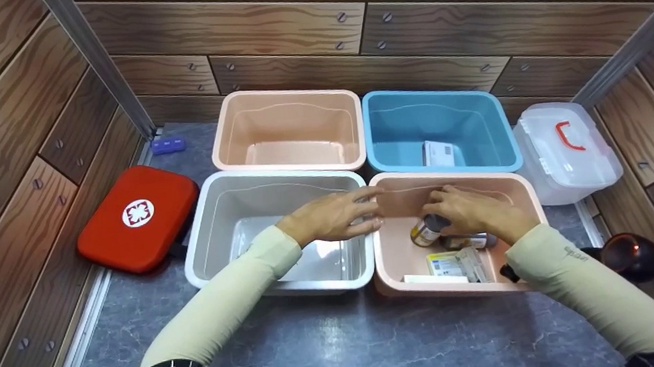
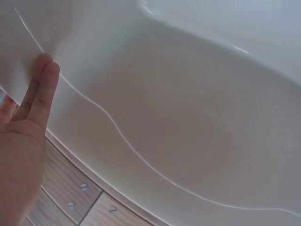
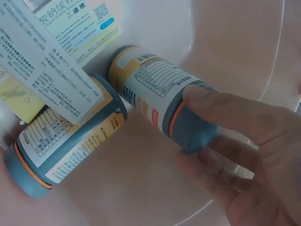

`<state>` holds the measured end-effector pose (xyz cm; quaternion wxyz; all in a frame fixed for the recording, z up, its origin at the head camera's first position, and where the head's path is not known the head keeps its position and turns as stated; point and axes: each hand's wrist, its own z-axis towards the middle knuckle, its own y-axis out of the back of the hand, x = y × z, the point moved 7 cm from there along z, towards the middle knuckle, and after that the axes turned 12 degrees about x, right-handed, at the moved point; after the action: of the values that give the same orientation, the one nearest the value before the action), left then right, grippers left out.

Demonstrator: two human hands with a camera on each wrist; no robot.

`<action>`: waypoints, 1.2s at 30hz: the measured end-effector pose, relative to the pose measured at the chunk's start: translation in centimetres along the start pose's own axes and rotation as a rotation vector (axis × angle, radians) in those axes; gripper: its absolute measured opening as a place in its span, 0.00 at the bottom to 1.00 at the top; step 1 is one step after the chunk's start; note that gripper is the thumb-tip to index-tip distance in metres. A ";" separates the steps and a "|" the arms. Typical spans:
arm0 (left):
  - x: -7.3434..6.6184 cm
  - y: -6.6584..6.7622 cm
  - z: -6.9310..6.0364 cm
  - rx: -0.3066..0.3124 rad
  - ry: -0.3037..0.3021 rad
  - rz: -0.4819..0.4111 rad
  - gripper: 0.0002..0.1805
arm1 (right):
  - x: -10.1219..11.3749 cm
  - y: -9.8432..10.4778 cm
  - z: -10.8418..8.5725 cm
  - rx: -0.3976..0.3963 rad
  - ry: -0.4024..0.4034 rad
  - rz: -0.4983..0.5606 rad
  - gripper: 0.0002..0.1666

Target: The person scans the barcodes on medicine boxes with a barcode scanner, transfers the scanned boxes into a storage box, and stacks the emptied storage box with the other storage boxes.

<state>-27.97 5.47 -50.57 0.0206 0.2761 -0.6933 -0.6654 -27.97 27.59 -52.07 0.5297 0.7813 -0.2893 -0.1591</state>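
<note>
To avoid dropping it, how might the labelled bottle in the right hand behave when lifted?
The labelled bottle is round, so it may roll if released. Held by its smooth-looking cap, it could tilt or slip in the fingers.

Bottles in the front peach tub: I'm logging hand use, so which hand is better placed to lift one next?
Right, probably: the right hand grips one bottle at its cap, while the left hand, over the white tub, holds no bottle.
</note>
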 end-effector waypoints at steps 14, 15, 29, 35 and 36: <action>0.0 0.1 -0.1 -0.032 -0.028 0.002 0.24 | -1.9 3.0 -1.1 -0.044 -0.048 0.561 0.27; -0.1 0.1 -0.2 -0.031 -0.027 0.003 0.23 | -2.0 3.4 -1.6 -0.077 -0.051 0.590 0.26; 0.0 0.0 -0.2 -0.021 -0.011 -0.008 0.22 | -3.8 3.3 -7.9 -0.400 -0.174 1.007 0.22; 0.0 -0.1 -0.1 -0.018 -0.018 -0.009 0.22 | -4.8 2.4 -10.2 -0.520 -0.111 1.215 0.21; 0.0 -0.1 -0.1 -0.017 -0.018 -0.007 0.22 | -4.9 2.2 -10.5 -0.538 -0.089 1.248 0.21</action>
<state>-27.87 5.38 -50.65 0.0144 0.2724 -0.6869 -0.6736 -26.58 37.71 -46.27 0.6858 0.3018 -0.6577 0.0775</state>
